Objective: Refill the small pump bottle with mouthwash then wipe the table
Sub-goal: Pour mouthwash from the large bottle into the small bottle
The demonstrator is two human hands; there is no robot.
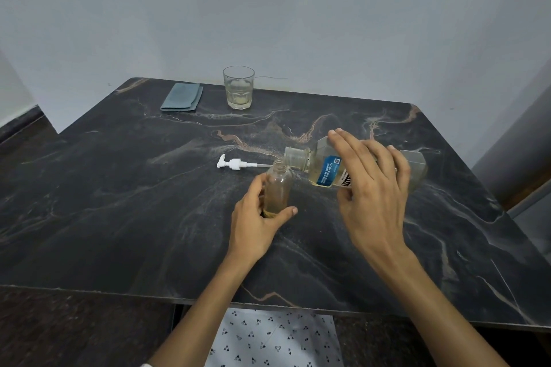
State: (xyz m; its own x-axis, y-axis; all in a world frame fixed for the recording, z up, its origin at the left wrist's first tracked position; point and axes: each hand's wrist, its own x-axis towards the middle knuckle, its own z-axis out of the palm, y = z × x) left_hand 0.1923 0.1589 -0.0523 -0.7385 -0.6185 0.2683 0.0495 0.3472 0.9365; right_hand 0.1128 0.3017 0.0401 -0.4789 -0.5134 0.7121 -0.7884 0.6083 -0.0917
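Left hand (253,219) is gripping the small pump bottle (278,188) near its base, thumb and fingers curled round it, holding it upright on the dark marble table (119,202) with a little yellowish liquid at the bottom. Right hand (372,188) is clasping the mouthwash bottle (325,168) from above, tipping it on its side, its neck sitting just over the small bottle's open mouth. White pump head (235,163) is lying flat just behind. Folded blue cloth (182,97) and glass (238,87) are sitting at the far edge
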